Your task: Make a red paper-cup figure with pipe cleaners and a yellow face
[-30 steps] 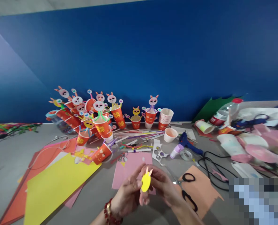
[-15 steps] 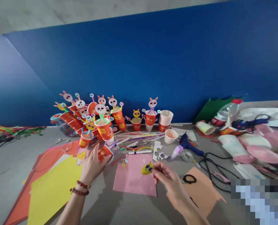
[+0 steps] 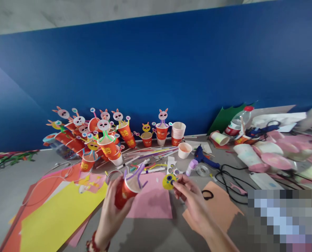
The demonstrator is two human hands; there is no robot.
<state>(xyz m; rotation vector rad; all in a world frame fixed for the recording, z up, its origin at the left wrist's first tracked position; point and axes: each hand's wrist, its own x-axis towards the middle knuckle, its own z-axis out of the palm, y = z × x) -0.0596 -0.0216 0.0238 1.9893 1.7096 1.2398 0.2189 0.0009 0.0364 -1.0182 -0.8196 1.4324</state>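
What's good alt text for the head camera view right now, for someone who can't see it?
The left hand holds a tilted red paper cup with purple strips rising from it, while the right hand pinches a yellow paper face. Behind them are decorated red cups and a blue wall; a glue gun lies nearby.

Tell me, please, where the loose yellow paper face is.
In the head view, the right hand holds the yellow face right of centre, by the pink sheet.

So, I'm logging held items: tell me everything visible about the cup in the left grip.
The cup looks like paper: orange-red outside with printed markings, whitish inside, purple strips sticking out past its rim. It tilts rightward, mouth upward, clasped around its side by the left grip, near the pink sheet.
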